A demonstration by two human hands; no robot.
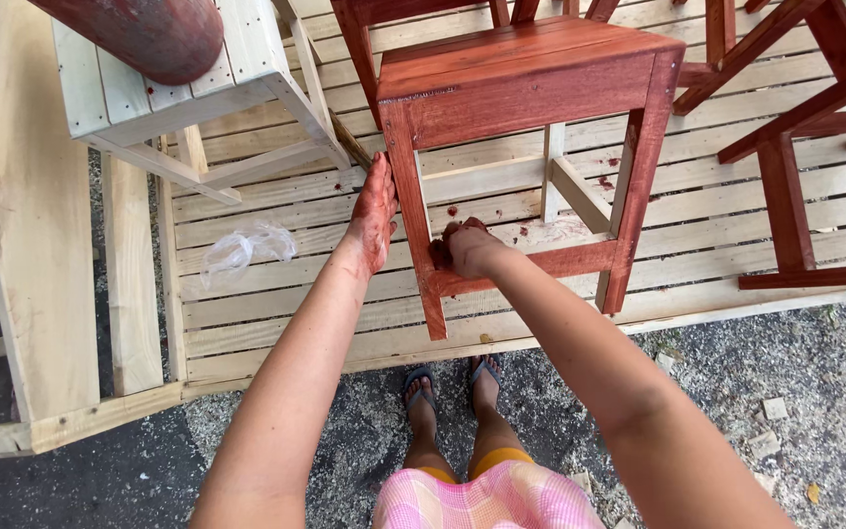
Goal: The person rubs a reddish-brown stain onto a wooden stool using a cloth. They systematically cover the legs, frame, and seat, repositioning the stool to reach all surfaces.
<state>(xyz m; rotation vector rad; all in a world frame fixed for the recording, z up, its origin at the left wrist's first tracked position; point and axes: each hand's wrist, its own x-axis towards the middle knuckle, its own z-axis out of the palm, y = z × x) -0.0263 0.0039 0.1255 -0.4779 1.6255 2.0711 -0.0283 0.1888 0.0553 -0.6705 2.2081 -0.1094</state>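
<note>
Left hand [372, 217] flat against red stool [526, 78] leg, right hand [462, 248] fingers clenched on lower rung, slatted platform [736, 206] edge close below.

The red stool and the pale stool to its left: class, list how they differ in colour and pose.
The red stool is stained red-brown; the pale stool is bare, unstained wood. The red stool stands upright, braced by the left hand and right hand; the pale stool is tilted and untouched. Both rest on the slatted platform.

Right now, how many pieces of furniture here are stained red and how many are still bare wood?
Red-stained: 2, the stool that the left hand and right hand touch, and a partly visible frame on the right.
Bare wood: 1, an unstained stool at upper left.
Total: 3
</note>
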